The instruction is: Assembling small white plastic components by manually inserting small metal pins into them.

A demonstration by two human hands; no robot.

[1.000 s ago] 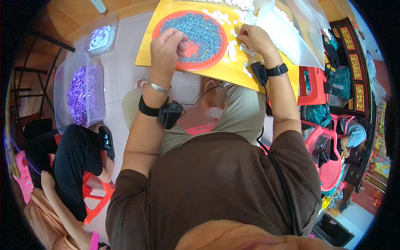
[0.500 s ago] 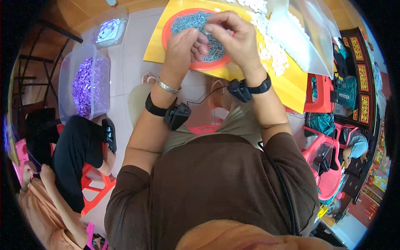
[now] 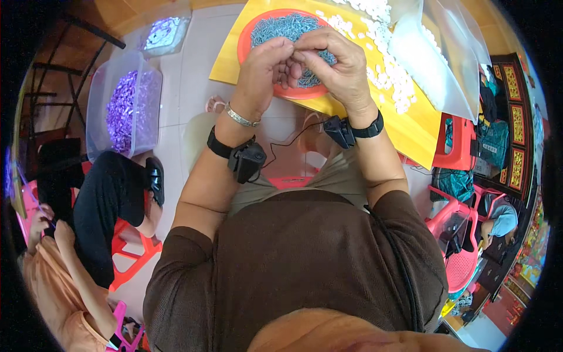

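My left hand (image 3: 260,71) and my right hand (image 3: 341,63) meet fingertip to fingertip above a round red tray (image 3: 244,46). Heaped in the tray are many small, slim blue-grey pieces (image 3: 282,27), screw-like in look. Both hands are closed in a pinch, the left with its fingers curled under. Whatever lies between the fingertips is too small and too covered to name. Just right of my right hand, many small white disc-like pieces (image 3: 394,82) are strewn over the yellow table (image 3: 419,134).
A translucent plastic bin (image 3: 423,67) lies tilted on the table's right side, with white pieces by it. To the left, a clear tub (image 3: 149,111) of purple pieces stands on the floor, near a seated person (image 3: 120,199). Red stools (image 3: 136,258) and a pink chair (image 3: 460,267) stand around.
My hands have come together, the fingertips now touching where a small gap showed before. The whole view has shifted slightly.
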